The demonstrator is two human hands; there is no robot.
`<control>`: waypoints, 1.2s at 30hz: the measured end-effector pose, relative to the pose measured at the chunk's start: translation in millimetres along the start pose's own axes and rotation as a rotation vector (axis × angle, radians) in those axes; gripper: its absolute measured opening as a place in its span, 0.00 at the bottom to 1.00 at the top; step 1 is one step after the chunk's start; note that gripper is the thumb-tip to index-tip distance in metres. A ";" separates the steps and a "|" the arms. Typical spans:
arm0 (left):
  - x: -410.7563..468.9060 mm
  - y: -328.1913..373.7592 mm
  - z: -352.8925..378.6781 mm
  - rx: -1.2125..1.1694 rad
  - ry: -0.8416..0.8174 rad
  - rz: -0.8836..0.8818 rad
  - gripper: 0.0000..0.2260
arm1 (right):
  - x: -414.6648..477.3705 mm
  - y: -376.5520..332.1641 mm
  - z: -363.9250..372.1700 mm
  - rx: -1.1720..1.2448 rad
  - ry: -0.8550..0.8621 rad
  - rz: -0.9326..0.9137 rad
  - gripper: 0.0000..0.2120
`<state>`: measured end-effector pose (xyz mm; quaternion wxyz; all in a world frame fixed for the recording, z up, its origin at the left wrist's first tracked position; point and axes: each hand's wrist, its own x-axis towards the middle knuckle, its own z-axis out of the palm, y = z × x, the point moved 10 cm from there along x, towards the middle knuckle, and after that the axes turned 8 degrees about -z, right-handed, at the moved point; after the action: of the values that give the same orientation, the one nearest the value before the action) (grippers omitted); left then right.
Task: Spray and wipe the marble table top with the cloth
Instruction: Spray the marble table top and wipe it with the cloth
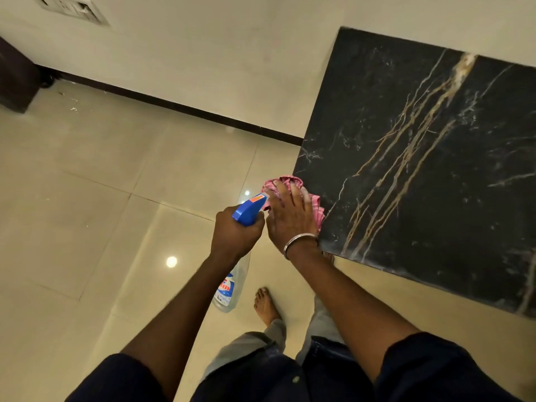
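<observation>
Fingers of the right hand spread flat, pressing the crumpled pink checked cloth onto the near left edge of the black gold-veined marble table. Just left of the table, the left hand clenches the clear blue-headed plastic spray bottle, held off the table above the floor.
</observation>
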<state>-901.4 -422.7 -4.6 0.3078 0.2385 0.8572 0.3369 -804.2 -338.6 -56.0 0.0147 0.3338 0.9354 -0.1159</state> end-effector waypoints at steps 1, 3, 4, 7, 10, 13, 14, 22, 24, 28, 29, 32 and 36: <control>-4.9 -3.3 -1.8 0.005 -0.002 0.001 0.14 | -5.7 -4.9 1.7 0.000 0.001 0.007 0.27; -14.2 -7.4 -0.3 0.014 -0.029 0.004 0.13 | -13.7 -10.7 3.9 0.001 -0.007 0.019 0.26; -17.9 -8.1 1.1 0.018 -0.042 0.005 0.11 | -14.0 -12.2 4.8 0.007 -0.020 0.019 0.25; -29.2 -6.2 8.4 0.030 -0.072 0.020 0.09 | -18.3 -10.8 5.2 0.021 -0.062 0.006 0.25; -38.6 2.0 20.4 0.047 -0.093 0.055 0.10 | -39.2 8.8 -1.3 0.019 -0.036 0.037 0.26; -49.2 14.0 45.8 0.062 -0.155 0.073 0.11 | -79.2 60.2 -8.3 0.004 0.028 0.170 0.29; -52.4 17.6 55.2 0.059 -0.184 0.070 0.10 | -93.6 79.6 -10.6 -0.003 0.044 0.211 0.29; -77.6 59.1 129.8 0.053 -0.324 0.075 0.12 | -201.2 220.5 -26.4 -0.031 0.117 0.500 0.29; -80.9 63.3 136.2 0.056 -0.316 0.078 0.14 | -226.0 247.3 -30.7 -0.035 0.133 0.567 0.29; -81.3 61.3 139.0 0.053 -0.307 0.082 0.10 | -253.6 275.5 -43.4 -0.024 0.243 0.676 0.28; -80.7 59.8 137.4 0.057 -0.302 0.084 0.08 | -253.6 274.6 -44.6 -0.016 0.266 0.708 0.27; -77.7 50.1 124.1 0.045 -0.277 0.083 0.08 | -235.2 250.1 -40.7 0.007 0.279 0.786 0.28; -71.8 32.7 91.3 0.025 -0.217 0.071 0.10 | -170.8 172.8 -29.0 0.043 0.223 0.666 0.30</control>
<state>-781.9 -406.0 -7.8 0.3838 0.3077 0.8139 0.3092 -561.6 -308.5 -45.6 -0.0575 0.6315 0.7683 -0.0873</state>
